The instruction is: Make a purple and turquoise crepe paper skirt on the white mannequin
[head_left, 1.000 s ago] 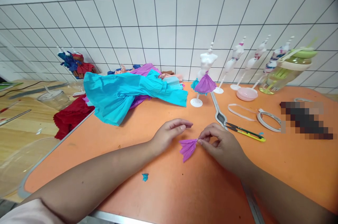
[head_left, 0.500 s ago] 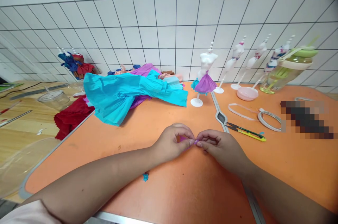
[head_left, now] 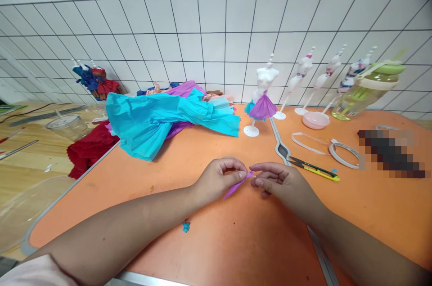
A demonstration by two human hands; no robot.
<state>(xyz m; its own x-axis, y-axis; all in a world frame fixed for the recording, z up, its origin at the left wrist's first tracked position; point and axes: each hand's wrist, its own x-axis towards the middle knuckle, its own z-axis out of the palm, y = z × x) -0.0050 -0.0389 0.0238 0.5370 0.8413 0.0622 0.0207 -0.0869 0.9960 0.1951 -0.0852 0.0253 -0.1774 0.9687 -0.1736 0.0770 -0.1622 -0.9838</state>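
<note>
Plainly, both hands meet over the orange desk (head_left: 354,214), about midway along its near edge and a little in from it, and between them sits a small folded strip of purple crepe paper (head_left: 233,188), gathered into a narrow pleated sliver that slants down toward the person. The left hand (head_left: 218,179) is closed around its upper part, thumb and forefinger pinched on the pleats. The right hand (head_left: 285,185) has its fingers curled close, and thumb and forefinger seem to nip the very tip of the strip, though that contact is partly hidden. The paper looks almost weightless, soft and easily crushed. It would likely tear if pulled across the pleats and spring open if let go, so the gathered top end, where the folds bunch, seems the safest place to hold it, with a light pinch and no tugging. A tiny teal scrap (head_left: 185,226) lies nearer the near edge, below the left wrist. Yellow-handled thread snips (head_left: 315,169) lie just right of the right hand, and a white mannequin in a purple paper skirt (head_left: 262,99) stands toward the far edge
</note>
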